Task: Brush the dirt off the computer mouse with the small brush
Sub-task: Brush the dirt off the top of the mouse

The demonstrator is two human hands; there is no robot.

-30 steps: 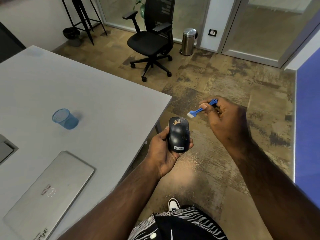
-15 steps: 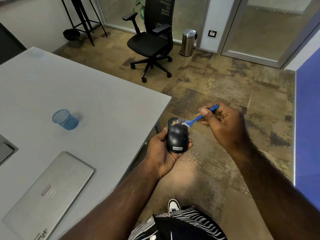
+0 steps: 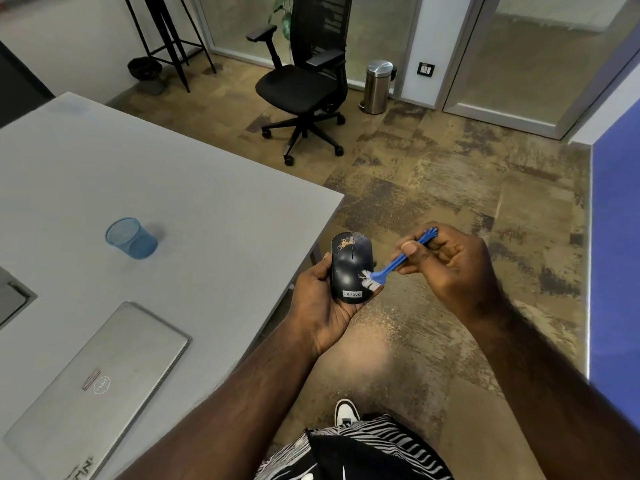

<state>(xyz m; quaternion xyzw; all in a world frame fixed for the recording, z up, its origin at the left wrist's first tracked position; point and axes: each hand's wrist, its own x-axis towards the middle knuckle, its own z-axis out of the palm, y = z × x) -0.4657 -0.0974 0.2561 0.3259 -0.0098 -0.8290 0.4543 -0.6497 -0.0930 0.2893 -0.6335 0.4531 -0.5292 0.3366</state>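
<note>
A black Lenovo computer mouse [image 3: 348, 268] rests in the palm of my left hand [image 3: 320, 306], held over the floor just past the table corner. Tan dirt clings to its far end around the scroll wheel. My right hand [image 3: 450, 268] pinches a small blue brush [image 3: 398, 259] by its handle. The white bristles touch the near right side of the mouse, close to the label.
A grey table [image 3: 194, 209] lies to the left with a blue mesh cup [image 3: 130, 239] and a closed silver laptop [image 3: 93, 386]. A black office chair [image 3: 304, 84] and a steel bin [image 3: 379, 86] stand farther off. A blue panel [image 3: 616, 254] lines the right side.
The brush swept from beyond the mouse's right side onto its dirty far end, then down to its near right side. Both hands shifted slightly; the mouse stays in my left hand.
</note>
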